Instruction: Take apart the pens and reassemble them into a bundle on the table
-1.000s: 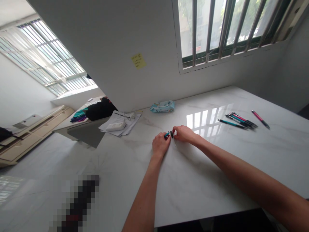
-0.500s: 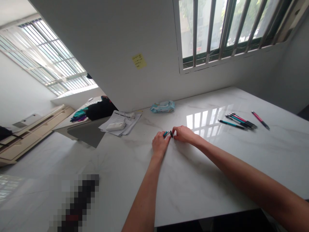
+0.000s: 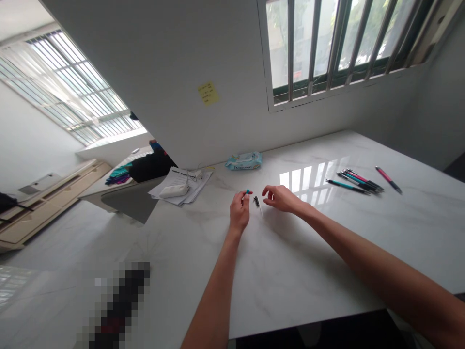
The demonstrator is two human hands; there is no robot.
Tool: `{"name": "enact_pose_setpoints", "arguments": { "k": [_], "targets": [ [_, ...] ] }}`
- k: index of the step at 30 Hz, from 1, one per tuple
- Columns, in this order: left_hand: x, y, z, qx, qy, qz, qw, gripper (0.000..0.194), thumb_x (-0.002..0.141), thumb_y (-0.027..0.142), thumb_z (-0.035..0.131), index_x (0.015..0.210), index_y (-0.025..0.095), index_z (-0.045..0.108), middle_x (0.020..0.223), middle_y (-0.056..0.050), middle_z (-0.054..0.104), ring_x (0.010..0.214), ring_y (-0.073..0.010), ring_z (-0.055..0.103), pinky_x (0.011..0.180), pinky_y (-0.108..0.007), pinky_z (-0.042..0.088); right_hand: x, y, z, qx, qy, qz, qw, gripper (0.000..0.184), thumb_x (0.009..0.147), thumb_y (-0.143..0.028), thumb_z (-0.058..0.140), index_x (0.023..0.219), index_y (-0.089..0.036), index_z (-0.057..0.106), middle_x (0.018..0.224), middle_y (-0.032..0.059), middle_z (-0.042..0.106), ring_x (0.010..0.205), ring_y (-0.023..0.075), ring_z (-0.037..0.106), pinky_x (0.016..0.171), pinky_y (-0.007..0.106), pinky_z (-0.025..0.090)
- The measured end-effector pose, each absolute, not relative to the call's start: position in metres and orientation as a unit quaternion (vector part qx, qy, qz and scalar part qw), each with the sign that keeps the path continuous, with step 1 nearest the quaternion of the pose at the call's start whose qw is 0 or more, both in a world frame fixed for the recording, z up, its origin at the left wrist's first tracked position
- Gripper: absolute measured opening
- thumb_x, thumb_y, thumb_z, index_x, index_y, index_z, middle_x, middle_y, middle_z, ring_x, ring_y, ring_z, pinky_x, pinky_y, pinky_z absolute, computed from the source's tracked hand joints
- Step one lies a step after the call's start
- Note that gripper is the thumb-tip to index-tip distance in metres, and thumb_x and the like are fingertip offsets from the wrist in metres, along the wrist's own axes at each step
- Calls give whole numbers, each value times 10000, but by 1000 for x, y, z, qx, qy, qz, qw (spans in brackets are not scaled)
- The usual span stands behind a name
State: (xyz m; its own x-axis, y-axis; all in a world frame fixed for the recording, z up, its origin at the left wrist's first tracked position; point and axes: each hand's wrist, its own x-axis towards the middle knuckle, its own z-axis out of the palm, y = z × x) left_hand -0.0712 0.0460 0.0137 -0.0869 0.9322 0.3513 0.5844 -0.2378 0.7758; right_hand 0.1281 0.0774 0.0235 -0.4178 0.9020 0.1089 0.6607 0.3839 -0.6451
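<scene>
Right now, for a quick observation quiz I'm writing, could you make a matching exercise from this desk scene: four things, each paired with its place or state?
Column one:
1. left hand
2. right hand
3. pink pen
4. yellow sticky note

Column two:
A. stuck on the wall
B. open, holding nothing
C. lying on the table, apart from the other pens
D. pinching a small teal piece

Right pairs: 1-D, 2-B, 3-C, 4-A.
</scene>
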Motion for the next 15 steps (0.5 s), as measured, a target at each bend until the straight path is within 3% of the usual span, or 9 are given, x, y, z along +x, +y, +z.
{"name": "enact_pose_setpoints", "arguments": {
  "k": [3, 7, 10, 15],
  "targets": [
    [-57, 37, 23, 648, 530, 488, 249, 302, 1016, 341, 509, 1047, 200, 775, 1127, -91, 655, 992, -188, 633, 869, -279, 488, 139, 58, 21, -428, -769, 348, 323, 161, 915, -343, 697, 1019, -223, 672, 895, 33, 740, 795, 179, 696, 695, 278, 516],
    [-36, 24, 28, 623, 473, 510, 358, 271, 976, 378, 604, 1065, 186, 774, 1019, -72, 682, 828, -154, 616, 723, -245, 482, 141, 38, 12, -379, -719, 411, 413, 299, 846, -449, 769, 937, -225, 593, 967, 31, 704, 849, 185, 703, 703, 301, 566],
    [-28, 19, 27, 573, 438, 539, 435, 301, 936, 393, 675, 1143, 182, 733, 911, -45, 691, 771, -144, 632, 710, -243, 503, 136, 33, 5, -370, -682, 440, 453, 342, 822, -484, 786, 876, -222, 572, 910, 16, 687, 787, 176, 692, 691, 311, 571],
    [-29, 20, 21, 508, 440, 605, 428, 491, 822, 340, 819, 1269, 216, 657, 962, -46, 743, 761, -139, 684, 754, -265, 550, 133, 35, -4, -370, -644, 470, 478, 291, 843, -441, 769, 818, -217, 585, 751, -7, 686, 686, 165, 660, 672, 307, 527]
  ]
}}
